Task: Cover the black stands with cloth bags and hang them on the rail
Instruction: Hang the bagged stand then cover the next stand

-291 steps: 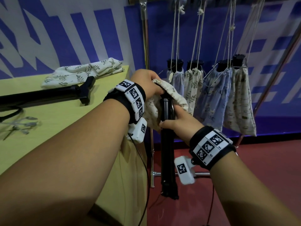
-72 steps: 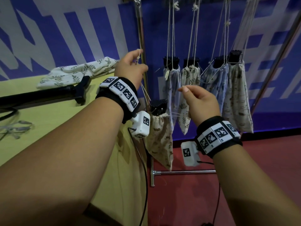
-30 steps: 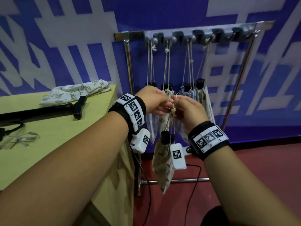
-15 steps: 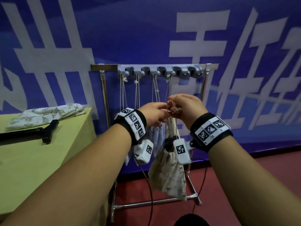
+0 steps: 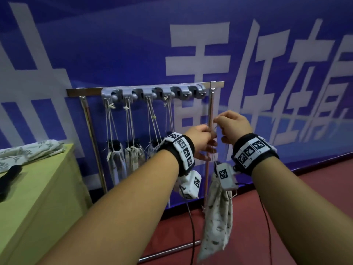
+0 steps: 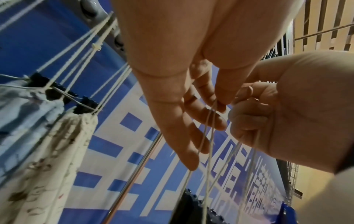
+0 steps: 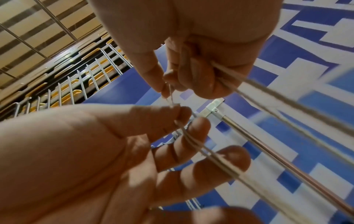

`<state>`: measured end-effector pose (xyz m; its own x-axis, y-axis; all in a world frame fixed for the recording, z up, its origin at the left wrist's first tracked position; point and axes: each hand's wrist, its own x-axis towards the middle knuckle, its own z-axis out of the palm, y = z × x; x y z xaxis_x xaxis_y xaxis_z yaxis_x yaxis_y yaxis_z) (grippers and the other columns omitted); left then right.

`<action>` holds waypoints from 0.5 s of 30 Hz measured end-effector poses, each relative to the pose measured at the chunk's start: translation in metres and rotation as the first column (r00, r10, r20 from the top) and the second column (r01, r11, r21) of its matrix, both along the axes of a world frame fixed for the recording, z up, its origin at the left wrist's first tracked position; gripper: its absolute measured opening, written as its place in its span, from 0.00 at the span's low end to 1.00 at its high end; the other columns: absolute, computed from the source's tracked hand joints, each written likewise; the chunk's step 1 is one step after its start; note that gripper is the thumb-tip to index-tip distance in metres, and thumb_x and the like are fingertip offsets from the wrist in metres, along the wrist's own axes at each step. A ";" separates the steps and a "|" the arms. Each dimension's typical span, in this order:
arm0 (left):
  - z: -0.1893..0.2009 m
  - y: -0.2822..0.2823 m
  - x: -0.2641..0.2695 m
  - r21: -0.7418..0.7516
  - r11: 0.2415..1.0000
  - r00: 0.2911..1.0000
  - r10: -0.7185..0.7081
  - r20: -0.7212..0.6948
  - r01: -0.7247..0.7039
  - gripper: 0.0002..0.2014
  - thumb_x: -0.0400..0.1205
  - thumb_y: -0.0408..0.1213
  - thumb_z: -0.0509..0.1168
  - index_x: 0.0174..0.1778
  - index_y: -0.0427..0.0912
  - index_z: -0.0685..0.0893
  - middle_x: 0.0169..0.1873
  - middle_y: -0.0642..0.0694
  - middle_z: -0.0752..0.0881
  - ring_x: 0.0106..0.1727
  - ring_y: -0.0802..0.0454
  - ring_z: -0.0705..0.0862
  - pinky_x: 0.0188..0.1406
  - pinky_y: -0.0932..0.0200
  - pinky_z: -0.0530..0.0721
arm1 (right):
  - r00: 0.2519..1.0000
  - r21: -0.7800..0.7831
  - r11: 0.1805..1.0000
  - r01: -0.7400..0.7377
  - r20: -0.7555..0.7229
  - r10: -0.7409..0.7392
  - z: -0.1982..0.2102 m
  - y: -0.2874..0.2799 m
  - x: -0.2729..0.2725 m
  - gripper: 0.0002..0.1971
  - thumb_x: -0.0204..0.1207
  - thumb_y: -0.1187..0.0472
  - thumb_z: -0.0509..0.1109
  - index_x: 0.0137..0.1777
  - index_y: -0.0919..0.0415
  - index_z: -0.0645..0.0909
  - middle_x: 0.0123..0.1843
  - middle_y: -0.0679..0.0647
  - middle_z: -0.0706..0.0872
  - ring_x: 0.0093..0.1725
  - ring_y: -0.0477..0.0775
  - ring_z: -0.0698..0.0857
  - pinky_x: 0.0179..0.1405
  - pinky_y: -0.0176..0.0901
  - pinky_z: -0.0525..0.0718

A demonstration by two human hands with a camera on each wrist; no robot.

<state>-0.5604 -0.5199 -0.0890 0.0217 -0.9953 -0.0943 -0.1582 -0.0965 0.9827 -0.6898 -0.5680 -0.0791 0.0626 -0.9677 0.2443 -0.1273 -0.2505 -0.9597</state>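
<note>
A patterned cloth bag (image 5: pixel 217 217) with a black stand (image 6: pixel 191 209) inside hangs by its drawstrings (image 6: pixel 208 151) from both hands. My left hand (image 5: pixel 210 136) pinches the strings between thumb and forefinger, its other fingers (image 6: pixel 189 151) straight. My right hand (image 5: pixel 219 121) pinches the same strings just above and has them running through its curled fingers (image 7: pixel 201 78). Both hands are in front of the right post (image 5: pixel 210 111) of the rail (image 5: pixel 86 91), below its row of grey hooks (image 5: pixel 152 92). Several covered stands (image 5: pixel 116 163) hang there by their strings.
The rightmost hook (image 5: pixel 194 92) carries no string. A yellow-green table (image 5: pixel 38 197) stands at the left with folded cloth bags (image 5: pixel 28 152) and a bare black stand (image 5: pixel 9 176) on it. The rack's foot bar (image 5: pixel 168 251) crosses the red floor.
Both hands have carried the hanging bag to the right, from the middle of the rack to its right post. The bag swings below them.
</note>
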 end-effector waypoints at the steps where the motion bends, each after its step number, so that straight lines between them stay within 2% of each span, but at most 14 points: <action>1: 0.001 -0.006 -0.006 0.005 1.000 1.000 0.017 -0.010 -0.017 0.04 0.90 0.37 0.62 0.55 0.44 0.82 0.43 0.40 0.87 0.43 0.40 0.88 0.51 0.33 0.91 | 1.000 0.000 1.000 0.007 0.004 -0.007 0.000 -0.006 -0.003 0.06 0.81 0.60 0.74 0.42 0.55 0.87 0.33 0.52 0.79 0.34 0.55 0.79 0.35 0.49 0.83; 2: 0.002 -0.013 -0.011 0.010 0.999 0.999 0.035 -0.024 -0.035 0.05 0.90 0.36 0.61 0.56 0.44 0.82 0.43 0.39 0.86 0.42 0.39 0.88 0.54 0.29 0.90 | 1.000 0.000 1.000 0.013 0.009 -0.013 0.000 -0.012 -0.004 0.05 0.81 0.60 0.74 0.44 0.57 0.88 0.34 0.52 0.80 0.35 0.55 0.80 0.36 0.49 0.83; 4: 0.003 -0.025 -0.018 0.016 0.998 0.996 0.067 -0.063 -0.066 0.06 0.90 0.35 0.59 0.55 0.43 0.82 0.42 0.38 0.85 0.41 0.38 0.88 0.52 0.27 0.90 | 1.000 -0.002 1.000 0.015 0.017 -0.014 0.001 -0.022 -0.006 0.05 0.82 0.61 0.73 0.48 0.61 0.88 0.36 0.54 0.80 0.36 0.54 0.80 0.36 0.49 0.84; 9: 0.006 -0.052 -0.020 0.015 0.990 0.981 0.138 -0.136 -0.137 0.10 0.91 0.34 0.56 0.59 0.40 0.83 0.43 0.35 0.83 0.39 0.37 0.87 0.42 0.28 0.92 | 1.000 -0.029 1.000 0.009 0.000 -0.009 0.005 -0.052 -0.002 0.06 0.83 0.59 0.73 0.44 0.57 0.86 0.34 0.51 0.80 0.35 0.54 0.79 0.35 0.48 0.81; 13: 0.008 -0.078 -0.011 0.000 0.984 0.969 0.176 -0.171 -0.179 0.06 0.91 0.36 0.59 0.55 0.41 0.81 0.45 0.34 0.85 0.37 0.37 0.88 0.43 0.24 0.91 | 1.000 -0.064 0.998 0.019 -0.023 -0.020 0.006 -0.075 0.009 0.10 0.85 0.55 0.73 0.47 0.60 0.87 0.32 0.50 0.81 0.33 0.53 0.80 0.37 0.50 0.82; 15: 0.008 -0.088 -0.007 -0.012 0.981 0.962 0.190 -0.195 -0.196 0.05 0.91 0.36 0.59 0.55 0.41 0.79 0.45 0.34 0.84 0.38 0.35 0.88 0.43 0.24 0.91 | 0.999 -0.094 0.995 0.019 -0.035 -0.022 0.007 -0.082 0.015 0.10 0.86 0.55 0.73 0.46 0.60 0.87 0.33 0.49 0.83 0.34 0.51 0.81 0.39 0.48 0.82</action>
